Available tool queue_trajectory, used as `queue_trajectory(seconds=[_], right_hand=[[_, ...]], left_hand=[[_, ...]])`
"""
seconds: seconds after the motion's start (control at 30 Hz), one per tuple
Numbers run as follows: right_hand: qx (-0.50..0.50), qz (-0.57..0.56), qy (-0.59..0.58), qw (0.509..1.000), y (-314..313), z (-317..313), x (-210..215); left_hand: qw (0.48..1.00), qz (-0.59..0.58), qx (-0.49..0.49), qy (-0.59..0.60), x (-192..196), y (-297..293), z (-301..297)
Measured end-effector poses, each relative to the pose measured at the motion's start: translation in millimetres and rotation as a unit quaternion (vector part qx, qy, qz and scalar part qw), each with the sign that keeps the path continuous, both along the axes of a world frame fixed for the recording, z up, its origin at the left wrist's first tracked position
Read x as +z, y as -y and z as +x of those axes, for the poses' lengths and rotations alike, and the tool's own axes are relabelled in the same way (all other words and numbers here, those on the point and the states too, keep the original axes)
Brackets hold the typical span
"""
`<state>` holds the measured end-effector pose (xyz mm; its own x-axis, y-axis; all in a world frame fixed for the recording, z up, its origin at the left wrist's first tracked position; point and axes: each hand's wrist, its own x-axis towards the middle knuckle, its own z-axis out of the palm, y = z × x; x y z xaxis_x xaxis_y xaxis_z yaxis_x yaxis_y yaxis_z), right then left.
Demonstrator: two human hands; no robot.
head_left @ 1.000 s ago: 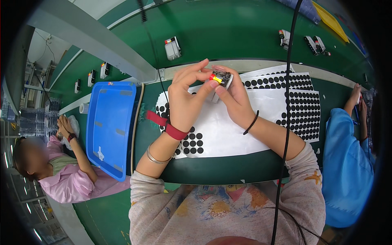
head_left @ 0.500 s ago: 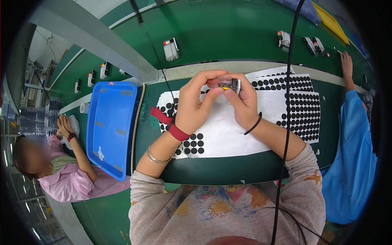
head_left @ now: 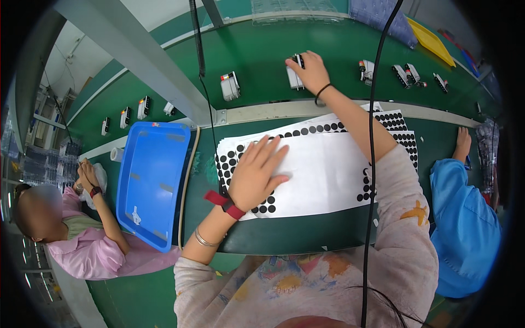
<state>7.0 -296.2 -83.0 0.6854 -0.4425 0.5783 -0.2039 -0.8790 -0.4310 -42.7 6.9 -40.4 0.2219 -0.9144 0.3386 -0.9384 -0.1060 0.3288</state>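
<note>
My right hand (head_left: 310,74) reaches out over the green belt and grips a small white device with a black end (head_left: 294,77), thumb on its near side and fingers at its far end. The hand partly covers the device, which appears to rest on the belt. Closer to me, my left hand (head_left: 256,174) lies with spread fingers on white sheets of black round stickers (head_left: 322,169). Nothing is in that hand. The middle of the top sheet is bare white, with black dots along its edges.
Other white devices (head_left: 230,86) stand along the green belt (head_left: 257,49) on both sides. A blue tray (head_left: 150,186) lies left of the sheets. A black cable (head_left: 374,136) hangs in front of my right arm. Co-workers sit on either side, one in pink (head_left: 104,246), one in blue (head_left: 465,202).
Both hands held the device over the sheets. My right hand has since carried it forward to the belt, while my left hand let go and came down flat on the sheets.
</note>
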Motion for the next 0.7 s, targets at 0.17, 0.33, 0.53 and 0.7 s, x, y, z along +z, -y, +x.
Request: queue_trajectory(seconds=[0.17,0.33,0.53,0.7], right_hand=[[-0.036,-0.175,-0.076,0.981,52,-15,0],[-0.203,-0.216,-0.285,0.911,71,-75,34],[-0.107,-0.061,-0.262,0.957,93,-92,50],[0.185,0.341,-0.038,0.921,5,-89,72]], left_hand=[[0.996,-0.052,0.047,0.049,-11,-18,-5],[0.992,-0.084,0.042,0.087,-8,-16,-8],[0.996,-0.085,0.001,0.035,-12,-9,-2],[0.997,-0.071,-0.004,-0.004,-11,-7,3]])
